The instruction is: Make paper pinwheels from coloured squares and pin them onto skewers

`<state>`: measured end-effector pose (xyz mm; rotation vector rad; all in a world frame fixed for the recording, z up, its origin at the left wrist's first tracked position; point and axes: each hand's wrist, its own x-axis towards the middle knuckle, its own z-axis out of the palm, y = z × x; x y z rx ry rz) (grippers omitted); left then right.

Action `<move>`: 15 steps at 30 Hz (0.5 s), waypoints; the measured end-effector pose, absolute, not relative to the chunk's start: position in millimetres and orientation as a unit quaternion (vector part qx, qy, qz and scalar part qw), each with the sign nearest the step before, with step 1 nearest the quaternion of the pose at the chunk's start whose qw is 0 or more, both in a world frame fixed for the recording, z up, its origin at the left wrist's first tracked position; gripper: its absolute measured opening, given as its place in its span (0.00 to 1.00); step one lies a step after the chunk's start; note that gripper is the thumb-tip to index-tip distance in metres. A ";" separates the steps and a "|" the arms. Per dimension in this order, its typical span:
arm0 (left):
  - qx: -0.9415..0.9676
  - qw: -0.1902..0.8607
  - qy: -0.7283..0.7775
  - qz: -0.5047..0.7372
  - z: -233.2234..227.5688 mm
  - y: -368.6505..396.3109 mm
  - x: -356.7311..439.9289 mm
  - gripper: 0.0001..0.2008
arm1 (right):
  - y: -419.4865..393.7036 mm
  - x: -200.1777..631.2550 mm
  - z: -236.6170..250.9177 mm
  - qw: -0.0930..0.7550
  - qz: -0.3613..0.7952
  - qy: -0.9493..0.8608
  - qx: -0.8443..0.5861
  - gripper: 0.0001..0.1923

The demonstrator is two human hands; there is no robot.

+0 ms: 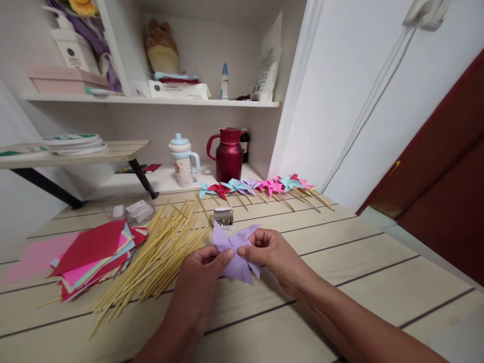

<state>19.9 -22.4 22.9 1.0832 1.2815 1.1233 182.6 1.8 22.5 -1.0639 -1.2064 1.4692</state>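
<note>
Both the left hand (202, 267) and right hand (270, 252) are pinching the lilac paper pinwheel (236, 249), fingers closed on its folded tips. Just beside the stick pile (162, 252), keeping those tips pressed at the centre is probably helping.

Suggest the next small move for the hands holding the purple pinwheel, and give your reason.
Probably pick a pin from the small box with the right hand, while the left hand pinches the purple pinwheel at its centre: the folds look gathered, and the skewers lie unattached alongside.
</note>
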 end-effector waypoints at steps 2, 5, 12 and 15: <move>0.464 0.533 0.533 0.465 23.1 -22.2 20.4 0.13 | 1.0 181.6 24.4 0.467 0.596 -0.483 -0.439 0.18; 0.456 0.540 0.533 0.465 24.5 -22.8 21.8 0.11 | 0.3 181.0 25.2 0.467 0.598 -0.485 -0.435 0.18; 0.429 0.548 0.526 0.489 22.3 -25.4 25.9 0.10 | 0.6 179.6 22.9 0.462 0.605 -0.490 -0.425 0.21; 0.400 0.578 0.508 0.497 21.3 -25.6 25.2 0.11 | 0.8 179.8 20.3 0.463 0.619 -0.490 -0.403 0.20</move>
